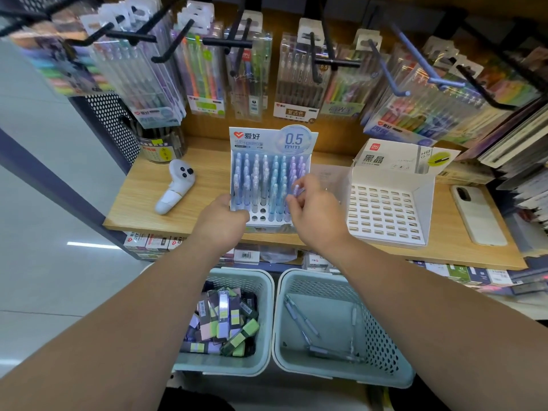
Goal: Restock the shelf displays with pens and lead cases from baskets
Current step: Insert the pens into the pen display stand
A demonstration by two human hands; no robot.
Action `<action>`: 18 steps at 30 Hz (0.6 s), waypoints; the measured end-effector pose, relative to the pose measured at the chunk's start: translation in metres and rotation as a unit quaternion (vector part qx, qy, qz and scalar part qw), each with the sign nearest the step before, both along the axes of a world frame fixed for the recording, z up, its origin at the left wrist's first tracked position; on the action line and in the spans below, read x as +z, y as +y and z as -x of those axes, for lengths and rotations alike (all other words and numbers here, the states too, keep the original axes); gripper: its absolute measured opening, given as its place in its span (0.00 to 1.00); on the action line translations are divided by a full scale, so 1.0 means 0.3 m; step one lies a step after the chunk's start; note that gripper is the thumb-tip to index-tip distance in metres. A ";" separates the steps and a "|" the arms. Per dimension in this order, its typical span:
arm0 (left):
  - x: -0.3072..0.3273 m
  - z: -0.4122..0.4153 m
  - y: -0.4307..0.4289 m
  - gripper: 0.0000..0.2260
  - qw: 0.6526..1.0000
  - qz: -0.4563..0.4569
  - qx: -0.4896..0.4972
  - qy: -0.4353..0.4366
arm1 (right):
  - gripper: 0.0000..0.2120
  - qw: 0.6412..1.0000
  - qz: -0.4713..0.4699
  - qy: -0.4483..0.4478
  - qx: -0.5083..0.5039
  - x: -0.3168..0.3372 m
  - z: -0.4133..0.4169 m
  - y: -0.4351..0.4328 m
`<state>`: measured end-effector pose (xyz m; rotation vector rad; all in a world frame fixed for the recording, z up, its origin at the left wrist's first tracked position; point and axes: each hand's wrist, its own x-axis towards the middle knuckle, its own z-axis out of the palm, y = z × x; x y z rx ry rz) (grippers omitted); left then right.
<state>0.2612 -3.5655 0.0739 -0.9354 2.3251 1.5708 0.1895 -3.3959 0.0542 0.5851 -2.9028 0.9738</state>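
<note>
Pen display (261, 142): white-blue card box, "0.5 mm" header, sits centre of the wooden shelf (142, 209). Rows of pastel blue and purple pens stand upright in it; a few front holes are open. Left hand (221, 222) grips its front-left corner, fingers curled round the edge. Right hand (315, 215) pinches one purple pen (296, 189) at the display's right side. Lead case display (385, 215) stands just beside it on the right, white, slots unfilled. Below the shelf are two pale green baskets: left basket (267, 295) holds a pile of lead cases (225, 321), right basket (382, 345) holds a few loose pens (299, 318). Also on the shelf: white controller (176, 185) left, phone (477, 215) right. Pen packs (296, 75) hang on hooks above. Grey tile floor (44, 203) at left.
</note>
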 end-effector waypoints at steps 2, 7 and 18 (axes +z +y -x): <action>-0.001 -0.001 0.003 0.23 1.000 0.002 0.000 0.001 | 0.08 1.000 -0.004 0.009 0.005 0.005 -0.007 0.002; -0.002 0.000 0.005 0.24 1.000 -0.007 0.004 0.001 | 0.09 0.999 -0.024 0.011 0.039 0.013 -0.007 0.011; -0.017 -0.034 -0.009 0.25 1.000 0.008 -0.010 0.005 | 0.10 0.993 0.087 -0.054 0.052 0.047 -0.030 0.079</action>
